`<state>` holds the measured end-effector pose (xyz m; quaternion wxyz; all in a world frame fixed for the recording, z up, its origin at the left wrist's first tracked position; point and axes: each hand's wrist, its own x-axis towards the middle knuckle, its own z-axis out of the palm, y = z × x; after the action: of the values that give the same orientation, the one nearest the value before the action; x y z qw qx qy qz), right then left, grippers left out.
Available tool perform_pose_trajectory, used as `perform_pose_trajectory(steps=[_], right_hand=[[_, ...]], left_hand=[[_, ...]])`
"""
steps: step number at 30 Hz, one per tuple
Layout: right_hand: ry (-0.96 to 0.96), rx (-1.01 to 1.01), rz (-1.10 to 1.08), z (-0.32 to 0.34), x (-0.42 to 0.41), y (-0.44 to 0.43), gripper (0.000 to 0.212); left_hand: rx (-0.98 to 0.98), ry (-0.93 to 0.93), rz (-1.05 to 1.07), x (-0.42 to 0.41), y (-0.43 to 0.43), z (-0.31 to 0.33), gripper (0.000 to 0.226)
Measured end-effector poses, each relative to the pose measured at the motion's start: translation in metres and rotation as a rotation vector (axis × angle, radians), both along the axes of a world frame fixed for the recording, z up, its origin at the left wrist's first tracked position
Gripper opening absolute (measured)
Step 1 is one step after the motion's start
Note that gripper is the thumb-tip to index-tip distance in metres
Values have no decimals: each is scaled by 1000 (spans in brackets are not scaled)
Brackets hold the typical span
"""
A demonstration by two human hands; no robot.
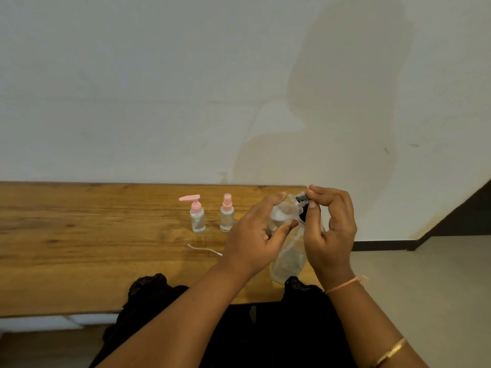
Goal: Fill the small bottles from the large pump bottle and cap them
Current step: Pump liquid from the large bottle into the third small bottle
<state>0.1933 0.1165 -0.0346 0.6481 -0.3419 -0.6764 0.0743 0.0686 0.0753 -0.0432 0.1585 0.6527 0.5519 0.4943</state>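
A long brown wooden bench (93, 235) carries a large clear plastic bottle (288, 258) at its right end, with both hands on it.
The left hand (255, 240) curls its fingers round the bottle's upper part. The right hand (329, 229) pinches its black-and-white labelled top (303, 200) between thumb and forefinger. To their left stand, upright and side by side, a small clear bottle with a pink pump head (197, 215) and a small clear bottle with a pink spray cap (227, 215). In front of them a thin white tube (204, 249) lies on the bench.
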Motion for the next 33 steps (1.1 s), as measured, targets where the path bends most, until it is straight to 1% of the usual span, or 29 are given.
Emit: perform_pose_trajectory(steps=[4, 7, 17, 24, 29, 33], right_hand=[[-7, -3, 1, -4, -1, 3, 18], [10, -18, 2, -5, -1, 2, 18], [27, -12, 39, 3, -5, -2, 17], [32, -27, 42, 0, -2, 2, 16], [30, -35, 46, -1, -2, 2, 17], [44, -24, 30, 1, -3, -2, 17]], left_hand=[[-53, -12, -8, -3, 0, -2, 39], [-89, -38, -17, -6, -1, -6, 43], [-5, -75, -17, -1, -2, -4, 47], [-61, 30, -14, -3, -2, 4, 44], [-73, 28, -20, -4, -3, 6, 45], [-31, -10, -23, 0, -4, 5, 44]])
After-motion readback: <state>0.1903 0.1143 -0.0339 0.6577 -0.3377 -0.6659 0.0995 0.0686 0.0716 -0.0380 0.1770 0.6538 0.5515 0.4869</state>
